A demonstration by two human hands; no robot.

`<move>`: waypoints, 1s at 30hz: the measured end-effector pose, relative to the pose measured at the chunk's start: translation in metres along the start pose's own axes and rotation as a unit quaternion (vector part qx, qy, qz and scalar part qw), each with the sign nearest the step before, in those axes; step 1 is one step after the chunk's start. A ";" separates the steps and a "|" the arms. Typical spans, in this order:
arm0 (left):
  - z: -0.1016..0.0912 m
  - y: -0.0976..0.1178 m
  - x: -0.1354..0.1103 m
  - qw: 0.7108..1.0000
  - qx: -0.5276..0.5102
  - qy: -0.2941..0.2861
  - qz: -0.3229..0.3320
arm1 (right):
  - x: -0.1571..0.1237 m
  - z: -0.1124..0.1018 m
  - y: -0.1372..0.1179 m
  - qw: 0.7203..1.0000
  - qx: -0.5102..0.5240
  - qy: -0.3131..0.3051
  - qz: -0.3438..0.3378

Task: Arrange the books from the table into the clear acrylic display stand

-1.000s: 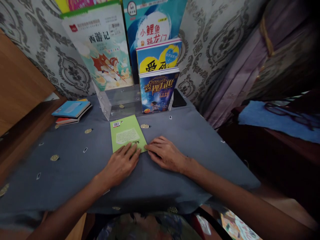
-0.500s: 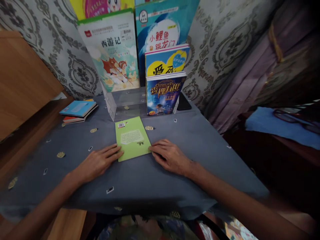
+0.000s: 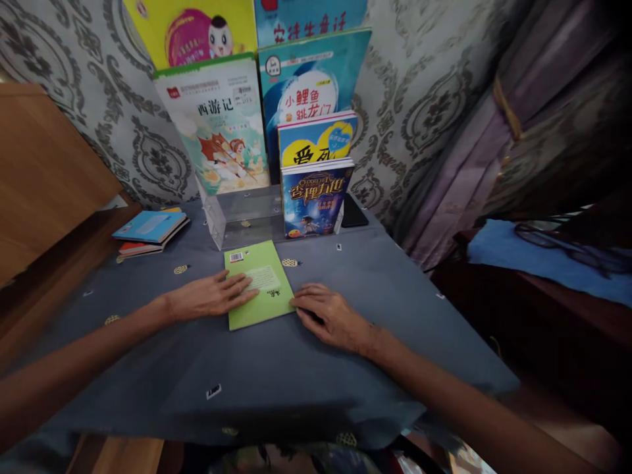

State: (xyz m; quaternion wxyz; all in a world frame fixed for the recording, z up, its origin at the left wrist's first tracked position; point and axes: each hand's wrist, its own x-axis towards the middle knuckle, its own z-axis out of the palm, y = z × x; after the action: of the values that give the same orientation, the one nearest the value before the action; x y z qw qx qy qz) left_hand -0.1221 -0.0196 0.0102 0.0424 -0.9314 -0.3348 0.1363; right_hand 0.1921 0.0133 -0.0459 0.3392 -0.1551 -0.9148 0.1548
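Note:
A thin green book [image 3: 261,270] lies back cover up on the grey tablecloth [image 3: 276,368]. My left hand [image 3: 210,296] rests flat across the book's left half, fingers stretched out. My right hand [image 3: 328,316] lies on the cloth at the book's lower right corner, fingertips touching its edge, fingers loosely spread. Neither hand grips anything.
A clear acrylic stand [image 3: 244,214] behind the green book holds upright children's books [image 3: 313,197], with larger ones [image 3: 222,125] leaning on the patterned wall. A small stack of books [image 3: 148,230] lies at the left. A dark phone [image 3: 353,210] lies right of the stand. Curtains hang at right.
My left hand went from the book's bottom edge out to its left side, then onto its cover. The right hand stayed at the lower right corner. The view tilted up slightly.

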 end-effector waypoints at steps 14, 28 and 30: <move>0.030 -0.004 0.003 0.923 -0.168 0.317 -0.137 | 0.003 -0.018 -0.003 0.985 0.119 0.004 0.126; -0.021 0.015 0.052 0.633 -0.526 0.472 -0.316 | 0.028 0.009 0.022 0.845 0.451 0.118 0.262; -0.023 0.016 0.056 0.562 -0.585 0.503 -0.298 | 0.035 0.013 0.021 0.841 0.464 0.109 0.257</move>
State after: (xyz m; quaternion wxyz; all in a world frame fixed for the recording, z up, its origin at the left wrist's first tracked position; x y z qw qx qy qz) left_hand -0.0646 0.0038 0.0172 -0.3124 -0.5172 -0.5240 -0.6003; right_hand 0.1622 0.0440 -0.0434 0.4171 -0.2248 -0.6209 0.6244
